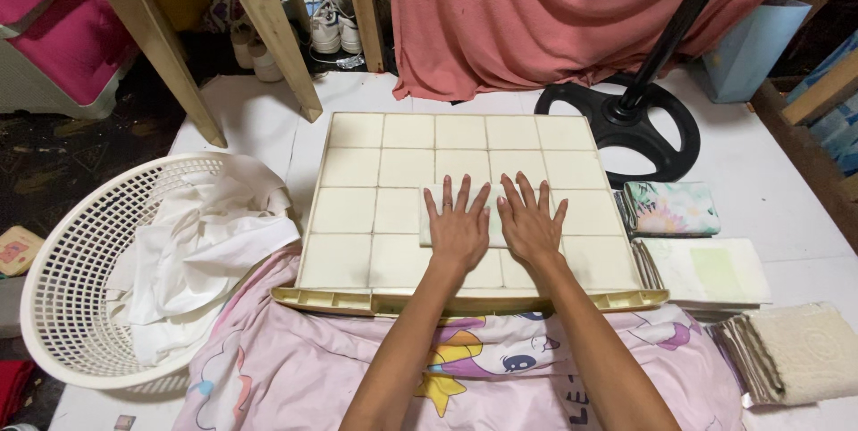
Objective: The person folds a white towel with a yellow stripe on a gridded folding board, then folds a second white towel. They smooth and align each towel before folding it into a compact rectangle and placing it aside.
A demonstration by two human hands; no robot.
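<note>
While both hands lie flat, left hand [458, 233] and right hand [530, 227] with fingers spread, gripping nothing, they're pressing the small folded cloth [431, 215] on the cream gridded board [375, 163]. Looks like smoothing; another fold probably needs pinching an edge.

Small pale-green folded rectangular cloth [438, 217], flat on cream plastic grid board, mid-front, mostly hidden under hands.

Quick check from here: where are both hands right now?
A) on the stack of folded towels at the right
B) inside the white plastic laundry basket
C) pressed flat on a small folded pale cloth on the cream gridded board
C: the left hand and right hand lie palm-down, fingers spread, on the small folded pale cloth atop the cream gridded board.
</note>
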